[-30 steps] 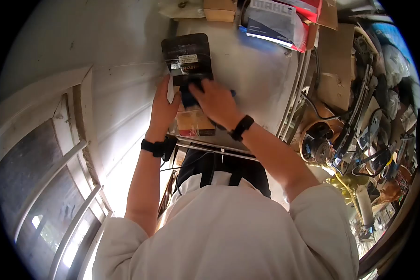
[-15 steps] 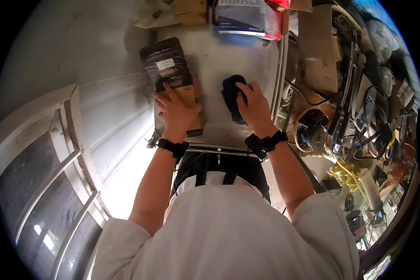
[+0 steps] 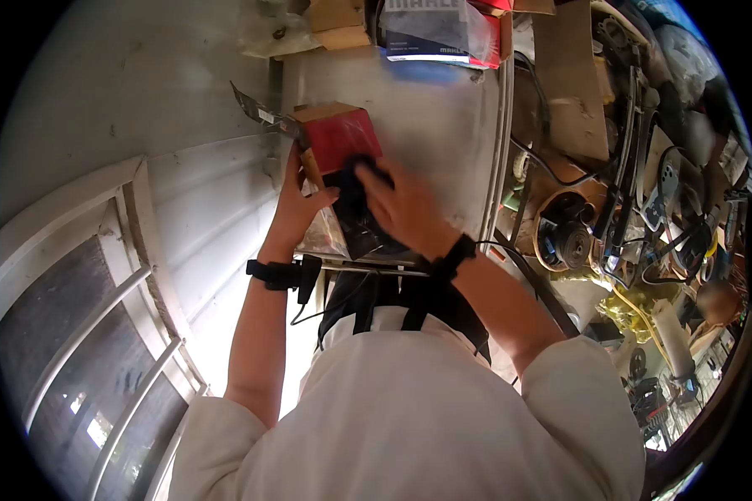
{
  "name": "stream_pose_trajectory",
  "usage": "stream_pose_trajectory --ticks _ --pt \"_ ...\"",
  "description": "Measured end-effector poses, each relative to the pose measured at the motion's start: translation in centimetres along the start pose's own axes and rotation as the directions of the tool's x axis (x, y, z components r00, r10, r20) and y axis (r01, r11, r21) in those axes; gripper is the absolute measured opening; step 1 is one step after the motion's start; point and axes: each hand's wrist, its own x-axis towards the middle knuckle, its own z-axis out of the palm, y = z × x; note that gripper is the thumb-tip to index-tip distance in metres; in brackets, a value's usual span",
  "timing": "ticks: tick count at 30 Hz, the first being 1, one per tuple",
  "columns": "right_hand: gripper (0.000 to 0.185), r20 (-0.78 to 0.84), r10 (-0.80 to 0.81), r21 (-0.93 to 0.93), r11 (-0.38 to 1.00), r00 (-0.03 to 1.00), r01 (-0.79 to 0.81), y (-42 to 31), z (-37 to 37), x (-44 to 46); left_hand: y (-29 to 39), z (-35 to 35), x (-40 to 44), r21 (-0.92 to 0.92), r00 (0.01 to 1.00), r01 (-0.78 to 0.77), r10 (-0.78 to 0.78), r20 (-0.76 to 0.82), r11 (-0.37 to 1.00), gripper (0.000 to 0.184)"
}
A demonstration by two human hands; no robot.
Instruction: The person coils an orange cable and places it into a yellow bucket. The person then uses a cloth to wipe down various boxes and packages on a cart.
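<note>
A cardboard box (image 3: pixel 340 140) with a red and black face stands tilted near the front of the metal table. A dark printed flap sticks out at its upper left. My left hand (image 3: pixel 297 209) grips the box along its left side, thumb over the near edge and fingers partly hidden behind it. In my right hand (image 3: pixel 405 204), slightly blurred, is a bunched dark cloth (image 3: pixel 361 171), pressed against the red and black face.
Several boxes, including a blue and white one (image 3: pixel 426 42), sit at the table's (image 3: pixel 443 117) far end. To the right lie cables, a round coil (image 3: pixel 564 238), a cardboard piece (image 3: pixel 568 92) and assorted parts. A white barred frame (image 3: pixel 129 209) is on the left.
The box has been turned from its black and orange side to show the red and black face. My right hand has brought the cloth leftward from the tabletop onto it.
</note>
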Motion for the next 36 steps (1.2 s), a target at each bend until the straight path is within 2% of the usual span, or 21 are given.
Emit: stream_pose_trajectory --ticks 2,3,5,9,10,13,14,18,21,22,23,25,26,29,32,35,36 --pt "0.034 -0.063 0.1 -0.081 0.991 0.993 -0.105 1.3 -0.2 3.0 0.4 0.6 -0.2 -0.074 1.0 0.01 -0.008 0.02 0.997 0.111" --pt "0.031 -0.099 0.139 -0.048 0.988 0.985 -0.144 2.3 -0.1 4.4 0.5 0.7 -0.4 -0.106 0.999 0.016 -0.013 0.029 0.994 0.112" --pt "0.027 -0.162 0.224 0.032 0.975 0.961 -0.221 3.5 0.2 6.3 -0.5 1.0 -1.3 -0.017 0.999 -0.018 0.019 0.029 1.0 0.113" --pt "0.025 -0.082 0.206 0.176 0.966 0.975 -0.19 2.4 -0.5 6.5 -1.6 1.8 -2.9 0.114 0.986 -0.167 0.167 0.011 0.979 0.114" --pt "0.025 -0.052 0.183 0.196 0.966 0.982 -0.169 1.6 -1.0 6.1 -2.3 1.7 -3.2 0.218 0.977 -0.202 0.212 -0.026 0.955 0.108" --pt "0.025 0.054 0.126 0.298 0.945 0.991 -0.137 0.8 -2.2 5.6 -0.4 1.7 -4.0 0.524 0.968 -0.246 0.23 0.097 0.816 0.1" --pt "0.025 0.071 0.076 0.315 0.944 0.995 -0.095 1.0 -2.3 5.7 -0.5 2.0 -4.1 0.535 0.95 -0.303 0.295 0.103 0.789 0.087" --pt "0.024 0.084 -0.022 0.333 0.943 0.996 -0.007 1.0 -3.1 6.4 -0.5 2.6 -3.5 0.576 0.967 -0.235 0.248 0.057 0.783 0.078" --pt "0.022 -0.01 0.173 0.195 0.966 0.985 -0.167 3.8 -3.0 6.1 -0.2 3.0 -2.6 0.542 0.981 -0.147 0.19 -0.025 0.828 0.073" --pt "0.021 -0.101 0.27 0.168 0.953 0.958 -0.251 4.6 -2.8 5.9 -0.5 3.2 -2.2 0.401 0.973 -0.12 0.188 -0.135 0.908 0.076" --pt "0.021 -0.149 0.287 0.161 0.951 0.946 -0.263 4.9 -2.7 5.1 -1.1 3.3 -1.5 0.25 0.955 -0.106 0.168 -0.243 0.963 0.08" --pt "0.021 -0.242 0.317 0.155 0.945 0.917 -0.286 4.0 -2.7 3.8 -1.2 3.5 -0.1 -0.067 0.895 -0.116 0.075 -0.439 0.991 0.089" --pt "0.022 -0.239 0.244 0.153 0.965 0.94 -0.212 3.8 -1.6 2.8 -0.7 3.4 0.3 -0.332 0.924 -0.074 -0.06 -0.377 0.94 0.099" --pt "0.025 -0.099 0.271 0.142 0.956 0.957 -0.256 -0.8 -2.2 0.7 1.4 3.9 0.6 -0.444 0.895 0.0 -0.198 -0.399 0.896 0.083" --pt "0.029 -0.2 0.115 0.147 0.985 0.973 -0.086 -2.6 -2.0 -1.6 1.4 3.6 0.5 -0.591 0.879 0.086 -0.34 -0.333 0.802 0.067" --pt "0.036 -0.276 0.156 0.217 0.971 0.949 -0.096 -2.1 0.2 -3.6 2.5 4.0 0.0 -0.711 0.923 0.039 -0.298 -0.244 0.702 0.057" --pt "0.038 -0.331 0.2 0.24 0.963 0.922 -0.123 -1.6 0.8 -3.6 2.2 4.1 -0.2 -0.701 0.909 0.063 -0.332 -0.254 0.71 0.054"
